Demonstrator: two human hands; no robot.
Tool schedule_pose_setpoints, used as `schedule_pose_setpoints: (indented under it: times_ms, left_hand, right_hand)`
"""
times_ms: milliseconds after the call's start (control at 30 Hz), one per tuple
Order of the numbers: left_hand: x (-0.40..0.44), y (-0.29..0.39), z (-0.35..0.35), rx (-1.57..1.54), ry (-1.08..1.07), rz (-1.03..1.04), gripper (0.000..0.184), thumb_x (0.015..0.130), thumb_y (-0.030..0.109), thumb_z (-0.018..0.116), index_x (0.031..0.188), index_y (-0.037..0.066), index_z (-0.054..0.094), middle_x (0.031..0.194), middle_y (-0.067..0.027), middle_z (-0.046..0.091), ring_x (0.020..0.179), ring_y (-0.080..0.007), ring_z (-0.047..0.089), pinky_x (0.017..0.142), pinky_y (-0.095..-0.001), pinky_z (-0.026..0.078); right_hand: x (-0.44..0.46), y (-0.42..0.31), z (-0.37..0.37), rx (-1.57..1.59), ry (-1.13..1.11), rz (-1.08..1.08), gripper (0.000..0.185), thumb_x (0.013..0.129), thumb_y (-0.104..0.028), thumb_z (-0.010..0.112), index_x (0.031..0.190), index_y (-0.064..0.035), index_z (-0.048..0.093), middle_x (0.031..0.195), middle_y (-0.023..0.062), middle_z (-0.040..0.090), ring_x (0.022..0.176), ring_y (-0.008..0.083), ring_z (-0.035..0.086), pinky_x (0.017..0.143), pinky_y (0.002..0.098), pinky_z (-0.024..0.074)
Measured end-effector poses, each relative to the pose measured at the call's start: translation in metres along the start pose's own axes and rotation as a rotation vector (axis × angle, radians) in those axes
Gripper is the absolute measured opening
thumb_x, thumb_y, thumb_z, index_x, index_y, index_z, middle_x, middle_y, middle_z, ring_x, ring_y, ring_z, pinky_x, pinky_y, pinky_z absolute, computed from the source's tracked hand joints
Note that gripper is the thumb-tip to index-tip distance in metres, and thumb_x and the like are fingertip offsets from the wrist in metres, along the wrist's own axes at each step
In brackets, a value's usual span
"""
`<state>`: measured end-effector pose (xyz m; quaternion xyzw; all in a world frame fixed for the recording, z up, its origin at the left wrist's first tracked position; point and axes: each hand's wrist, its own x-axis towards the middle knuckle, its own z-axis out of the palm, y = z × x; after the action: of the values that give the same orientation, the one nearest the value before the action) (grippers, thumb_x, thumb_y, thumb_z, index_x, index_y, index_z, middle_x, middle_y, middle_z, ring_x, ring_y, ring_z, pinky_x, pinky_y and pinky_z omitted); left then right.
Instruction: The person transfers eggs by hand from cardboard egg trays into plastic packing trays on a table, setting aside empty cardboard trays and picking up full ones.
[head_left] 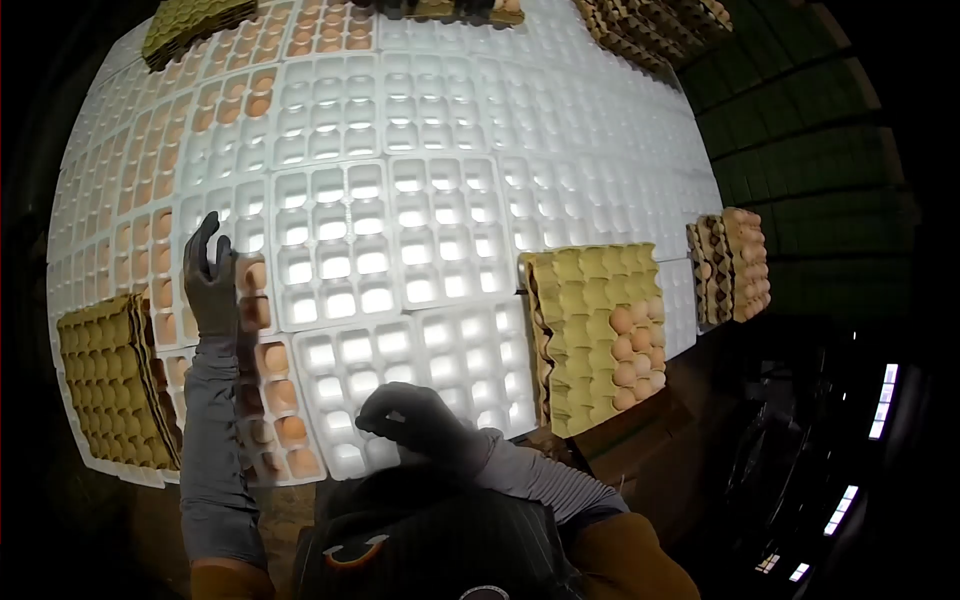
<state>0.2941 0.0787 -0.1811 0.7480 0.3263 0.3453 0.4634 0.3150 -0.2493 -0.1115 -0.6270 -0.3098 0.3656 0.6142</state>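
Observation:
My left hand (211, 285), in a grey glove, reaches over the white trays at the left, beside a column of brown eggs (282, 396). Its thumb and fingers are curved and apart, with nothing visible between them. My right hand (415, 418), also gloved, is low over a white tray (345, 330) without eggs, in front of my body. Its fingers curl in towards the thumb around a small gap, and no egg shows in it.
A yellowish egg-carton stack (580, 340) at the right holds several eggs on top. Another carton stack (105, 375) stands at the lower left. Further right is a stack with eggs (750, 265). More carton stacks (650, 30) line the far edge.

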Motion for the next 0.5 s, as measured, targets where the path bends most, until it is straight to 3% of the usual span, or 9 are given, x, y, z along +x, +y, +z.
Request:
schedule_pose_setpoints:
  times_ms: [67,100,200,300,333,367,433,467,500]
  left_hand:
    - [-0.040,0.088,0.065,0.094,-0.206,0.274,0.031,0.096,0.008,0.063,0.126,0.002,0.066,0.119,-0.0115,0.067,0.105,-0.0237,0.065,0.091,-0.0333,0.051]
    - [-0.069,0.119,0.102,-0.034,-0.342,0.280,0.030,0.092,0.004,0.065,0.122,0.001,0.068,0.114,-0.0117,0.068,0.103,-0.0248,0.066,0.090,-0.0348,0.052]
    - [-0.147,0.206,0.198,-0.025,-0.801,0.402,0.028,0.090,0.010,0.071,0.118,0.006,0.071,0.110,-0.0146,0.069,0.108,-0.0309,0.066,0.095,-0.0374,0.052]
    - [-0.211,0.254,0.279,0.067,-0.906,0.590,0.035,0.093,0.024,0.068,0.125,0.010,0.066,0.118,-0.0147,0.066,0.116,-0.0360,0.060,0.104,-0.0473,0.047]
    - [-0.225,0.267,0.297,0.107,-0.893,0.669,0.038,0.095,0.029,0.066,0.128,0.012,0.064,0.121,-0.0142,0.065,0.120,-0.0372,0.058,0.107,-0.0503,0.044]
    - [-0.234,0.272,0.313,0.209,-0.940,0.778,0.042,0.096,0.033,0.064,0.132,0.013,0.060,0.125,-0.0142,0.063,0.125,-0.0390,0.054,0.111,-0.0525,0.039]
    - [-0.244,0.276,0.334,0.251,-0.919,0.640,0.043,0.095,0.034,0.064,0.132,0.012,0.060,0.124,-0.0137,0.063,0.126,-0.0384,0.053,0.112,-0.0518,0.038]
    - [-0.248,0.277,0.341,0.272,-0.892,0.509,0.044,0.095,0.035,0.064,0.132,0.012,0.060,0.124,-0.0133,0.064,0.128,-0.0378,0.053,0.112,-0.0510,0.038]
    - [-0.247,0.278,0.341,0.288,-0.864,0.445,0.044,0.095,0.034,0.064,0.132,0.011,0.060,0.124,-0.0122,0.064,0.128,-0.0375,0.053,0.113,-0.0512,0.037]
  right_hand:
    - [-0.040,-0.006,-0.031,-0.089,-0.033,0.091,0.020,0.092,-0.017,0.073,0.079,-0.0048,0.063,0.072,0.0080,0.058,0.068,0.0236,0.058,0.064,0.0376,0.0482]
    - [-0.058,0.005,-0.047,-0.376,-0.099,-0.014,0.028,0.092,-0.022,0.073,0.075,-0.0044,0.060,0.069,0.0092,0.054,0.067,0.0259,0.056,0.065,0.0396,0.0468]
    - [-0.096,-0.032,-0.109,-0.488,-0.133,0.096,0.026,0.090,-0.023,0.074,0.077,-0.0047,0.061,0.072,0.0096,0.056,0.070,0.0282,0.058,0.066,0.0389,0.0482]
    - [-0.152,-0.040,-0.192,-0.544,0.135,-0.199,0.021,0.087,-0.010,0.074,0.104,-0.0044,0.063,0.102,0.0124,0.065,0.098,0.0316,0.062,0.081,0.0379,0.0511]
    - [-0.160,-0.054,-0.234,-0.668,0.172,-0.189,0.020,0.085,-0.007,0.075,0.101,-0.0045,0.064,0.102,0.0095,0.067,0.096,0.0301,0.064,0.081,0.0373,0.0526]
    - [-0.169,-0.062,-0.262,-0.748,0.396,-0.213,0.016,0.084,-0.008,0.075,0.096,-0.0058,0.065,0.100,0.0070,0.069,0.092,0.0285,0.067,0.077,0.0377,0.0545]
    - [-0.178,-0.048,-0.339,-1.165,0.376,-0.512,0.024,0.075,-0.003,0.076,0.095,-0.0111,0.067,0.100,0.0077,0.068,0.088,0.0296,0.069,0.073,0.0374,0.0570]
    - [-0.178,-0.053,-0.360,-1.076,0.417,-0.357,0.026,0.075,-0.004,0.077,0.097,-0.0126,0.068,0.104,0.0079,0.069,0.092,0.0299,0.069,0.078,0.0400,0.0572]
    - [-0.176,-0.049,-0.385,-1.210,0.299,-0.377,0.028,0.079,-0.007,0.077,0.105,-0.0130,0.070,0.108,0.0082,0.070,0.103,0.0318,0.067,0.088,0.0437,0.0554]
